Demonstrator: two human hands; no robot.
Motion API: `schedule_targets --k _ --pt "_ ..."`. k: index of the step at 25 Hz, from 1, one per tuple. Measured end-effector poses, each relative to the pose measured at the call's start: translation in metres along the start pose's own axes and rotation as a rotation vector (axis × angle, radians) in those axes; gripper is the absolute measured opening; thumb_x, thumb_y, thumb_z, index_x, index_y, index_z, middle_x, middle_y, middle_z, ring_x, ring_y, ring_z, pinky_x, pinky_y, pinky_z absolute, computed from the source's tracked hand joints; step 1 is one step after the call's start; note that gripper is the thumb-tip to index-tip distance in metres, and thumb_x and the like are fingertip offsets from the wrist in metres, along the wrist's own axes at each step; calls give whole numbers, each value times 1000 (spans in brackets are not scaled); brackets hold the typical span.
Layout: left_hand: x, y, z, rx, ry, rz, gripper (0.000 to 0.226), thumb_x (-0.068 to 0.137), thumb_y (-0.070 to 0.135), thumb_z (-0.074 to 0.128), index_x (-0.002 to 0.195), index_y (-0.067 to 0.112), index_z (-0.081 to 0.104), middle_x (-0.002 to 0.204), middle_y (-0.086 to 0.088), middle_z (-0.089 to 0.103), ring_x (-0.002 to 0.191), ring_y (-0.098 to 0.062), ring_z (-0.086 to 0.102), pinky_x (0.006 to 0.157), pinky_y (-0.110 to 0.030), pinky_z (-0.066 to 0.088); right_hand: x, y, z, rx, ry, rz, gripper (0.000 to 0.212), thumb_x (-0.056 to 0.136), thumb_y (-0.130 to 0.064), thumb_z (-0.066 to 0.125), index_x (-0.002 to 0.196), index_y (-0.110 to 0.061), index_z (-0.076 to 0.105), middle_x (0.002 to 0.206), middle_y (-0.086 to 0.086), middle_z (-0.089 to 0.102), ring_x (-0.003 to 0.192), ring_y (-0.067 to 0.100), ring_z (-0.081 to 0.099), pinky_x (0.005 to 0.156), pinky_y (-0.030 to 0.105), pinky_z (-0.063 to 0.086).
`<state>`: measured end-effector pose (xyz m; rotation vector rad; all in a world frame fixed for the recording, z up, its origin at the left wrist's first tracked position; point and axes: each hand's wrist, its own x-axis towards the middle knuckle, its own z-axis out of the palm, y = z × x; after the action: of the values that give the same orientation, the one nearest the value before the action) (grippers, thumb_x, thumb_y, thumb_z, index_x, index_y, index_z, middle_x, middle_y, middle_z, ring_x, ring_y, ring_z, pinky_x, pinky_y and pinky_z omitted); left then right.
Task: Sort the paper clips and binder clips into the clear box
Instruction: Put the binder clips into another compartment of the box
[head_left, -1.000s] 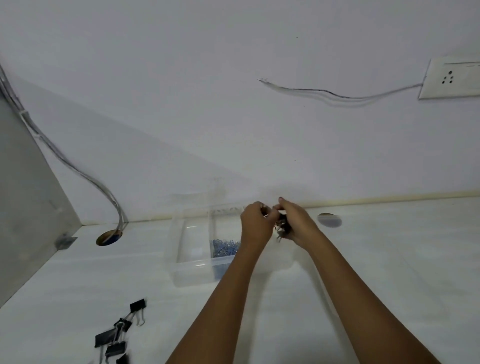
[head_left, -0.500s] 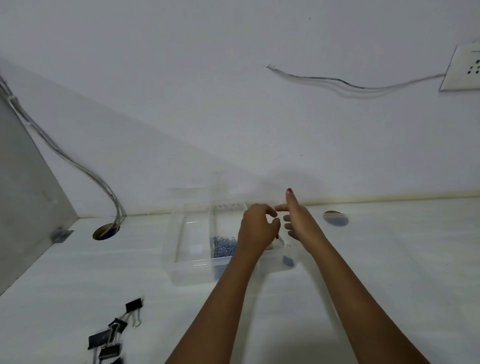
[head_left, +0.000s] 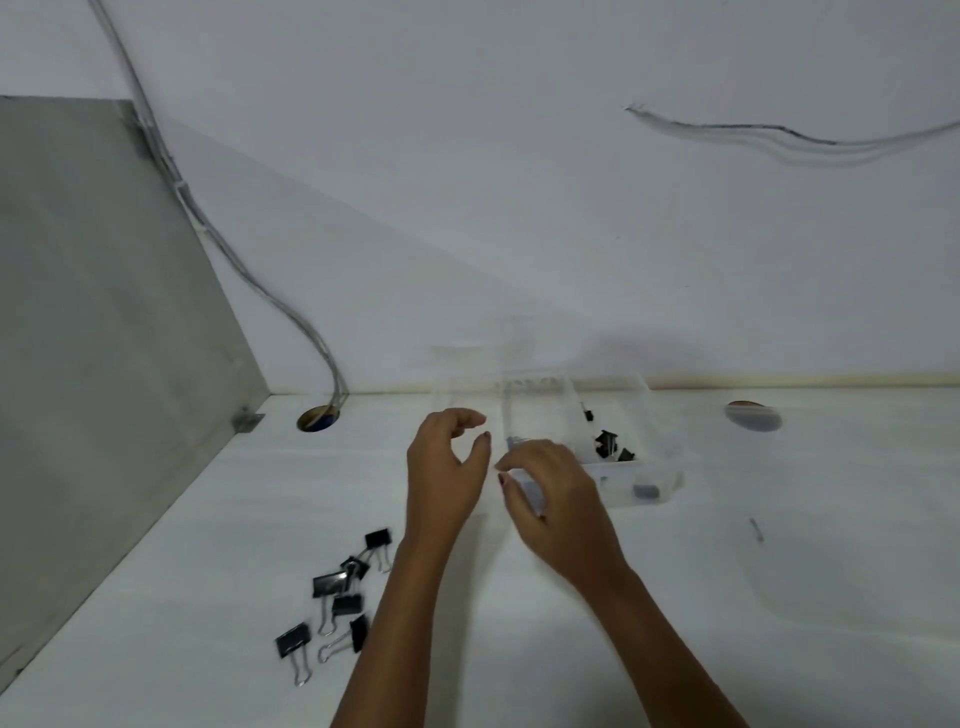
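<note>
We see the left hand (head_left: 447, 467) and the right hand (head_left: 556, 493) above the white surface (head_left: 675, 623), each grip spread and empty. Some binder clips (head_left: 610, 447) lie in the clear box (head_left: 660, 467); other black clips (head_left: 337, 597) lie near the left forearm.

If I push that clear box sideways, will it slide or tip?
Probably slide: the clear box looks low, wide and flat on the smooth white desk. Likely light too, thin plastic holding only a few binder clips, so these may rattle about.
</note>
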<state>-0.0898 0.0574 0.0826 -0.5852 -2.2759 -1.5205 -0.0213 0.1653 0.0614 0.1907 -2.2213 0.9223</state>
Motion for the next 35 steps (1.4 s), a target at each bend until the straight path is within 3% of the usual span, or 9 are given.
schedule_targets --k 5,13,18,21,23,24,27,29,35 --pt "-22 -52 -76 178 -50 -155 25 81 10 64 106 9 58 108 -4 59 100 -17 53 86 -26 41 -22 -25 43 62 -284 13 18 84 -21 55 100 -19 63 102 -2 64 99 9 56 85 16 41" --pt "-71 -93 -139 246 -269 -344 29 83 14 61 112 9 57 115 -9 58 110 -21 53 83 -22 36 -17 -40 128 -206 -666 13 56 86 10 36 137 -11 35 151 11 28 137 25 27 112 34 27" --pt "-73 -101 -154 313 -368 -297 32 87 8 52 118 9 55 122 -10 56 116 -22 51 93 -25 40 -26 -40 131 -200 -332 127 56 73 21 36 114 -9 58 109 15 58 102 29 53 82 31 44" --pt "-71 -107 -156 352 -378 -296 33 84 9 54 117 11 56 123 -9 57 117 -24 51 98 -38 42 -12 -51 127 389 36 715 40 77 16 40 97 -10 62 82 12 52 69 19 53 58 21 44" --pt "-71 -107 -154 347 -373 -275 32 84 13 57 116 11 57 122 -9 57 118 -24 50 99 -41 42 1 -58 127 863 81 1085 29 80 9 39 94 -7 59 71 8 45 56 15 41 49 23 35" --pt "-71 -106 -154 339 -370 -272 32 84 14 58 116 12 57 123 -8 57 118 -23 50 99 -40 41 4 -60 128 749 -12 1063 24 82 3 41 93 -8 60 74 6 45 55 14 39 49 22 32" --pt "-70 -105 -155 300 -360 -293 33 85 17 58 118 14 55 124 -5 55 119 -19 49 101 -36 40 -1 -56 140 -107 -432 442 25 84 -19 56 108 -15 60 103 5 47 81 19 55 67 25 43" --pt "-66 -105 -156 292 -355 -294 33 85 18 58 118 15 55 124 -5 55 117 -18 49 100 -35 41 -7 -46 149 -325 -549 231 27 86 -23 58 110 -12 59 110 6 49 94 23 55 75 31 47" --pt "-62 -103 -144 521 -374 -210 19 80 13 56 94 10 69 107 -9 64 106 -25 55 83 -36 50 -17 -41 133 166 -78 672 17 90 -16 52 98 -5 62 89 7 58 66 13 53 61 23 39"
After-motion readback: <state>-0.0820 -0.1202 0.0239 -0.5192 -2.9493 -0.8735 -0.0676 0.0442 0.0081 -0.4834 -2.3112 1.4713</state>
